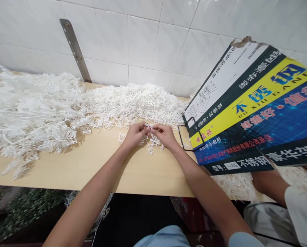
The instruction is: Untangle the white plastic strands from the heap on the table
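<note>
My left hand [137, 134] and my right hand [165, 134] meet over the wooden table [153, 171], fingertips pinched together. Between them is a small white piece, mostly hidden by the fingers. Beneath and around the hands lie a few loose white branched pieces [150, 148]. Just behind the hands, a long heap of the same small white pieces [143, 103] runs along the wall. On the left rises a bigger pile of longer white strands [32, 109].
A printed cardboard sheet [246, 113] stands tilted at the right, by a black wire frame [185, 137]. Beyond it show another person's arm [270, 185] and more white pieces. A metal bracket [75, 49] is fixed to the tiled wall. Green foliage [30, 209] sits below the table's left edge.
</note>
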{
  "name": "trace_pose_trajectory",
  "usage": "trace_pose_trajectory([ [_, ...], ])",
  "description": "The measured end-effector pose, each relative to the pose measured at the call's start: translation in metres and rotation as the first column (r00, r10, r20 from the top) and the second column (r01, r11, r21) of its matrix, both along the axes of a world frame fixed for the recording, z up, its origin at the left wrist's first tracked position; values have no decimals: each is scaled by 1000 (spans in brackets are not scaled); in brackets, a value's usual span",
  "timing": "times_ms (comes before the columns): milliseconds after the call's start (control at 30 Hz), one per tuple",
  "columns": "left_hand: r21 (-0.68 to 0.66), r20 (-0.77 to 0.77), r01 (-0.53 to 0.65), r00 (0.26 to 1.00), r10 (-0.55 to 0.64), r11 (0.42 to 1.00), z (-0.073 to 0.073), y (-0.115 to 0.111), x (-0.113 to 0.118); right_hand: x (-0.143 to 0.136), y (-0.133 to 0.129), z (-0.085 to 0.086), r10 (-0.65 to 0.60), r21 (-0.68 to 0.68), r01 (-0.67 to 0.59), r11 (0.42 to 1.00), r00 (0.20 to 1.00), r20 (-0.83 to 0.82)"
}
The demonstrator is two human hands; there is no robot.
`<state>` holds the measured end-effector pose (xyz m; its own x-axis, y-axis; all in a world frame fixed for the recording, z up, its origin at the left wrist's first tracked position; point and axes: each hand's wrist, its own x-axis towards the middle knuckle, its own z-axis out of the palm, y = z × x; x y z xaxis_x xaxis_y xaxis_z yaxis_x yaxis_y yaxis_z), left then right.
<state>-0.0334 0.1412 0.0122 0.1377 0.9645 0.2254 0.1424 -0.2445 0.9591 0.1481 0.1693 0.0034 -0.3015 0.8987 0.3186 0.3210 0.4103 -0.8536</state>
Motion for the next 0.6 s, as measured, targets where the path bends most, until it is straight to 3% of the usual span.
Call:
trace_pose_trajectory([
  [100,-6,25,53,998,-53,999,-1,0,5,8,9,-8,-163,-25,161,987,973,-164],
  [233,-28,57,36,998,-34,999,-4,0,5,13,18,-14,-346,-132,320,938,858,-378],
  [300,-45,84,15,996,-11,999,-5,0,2,11,16,-11,-279,-124,251,960,902,-329],
  [367,-51,90,-1,996,5,999,-5,1,-1,6,9,-6,-110,-37,105,994,979,-171],
  [467,-47,64,-7,998,10,999,-5,2,-3,0,-1,2,70,66,-73,995,997,42],
  [533,-50,53,-12,998,15,999,-6,2,-1,-1,-3,3,100,41,-103,994,992,75],
  [600,-43,52,-3,999,6,999,-6,1,1,1,0,0,53,4,-53,999,998,22],
])
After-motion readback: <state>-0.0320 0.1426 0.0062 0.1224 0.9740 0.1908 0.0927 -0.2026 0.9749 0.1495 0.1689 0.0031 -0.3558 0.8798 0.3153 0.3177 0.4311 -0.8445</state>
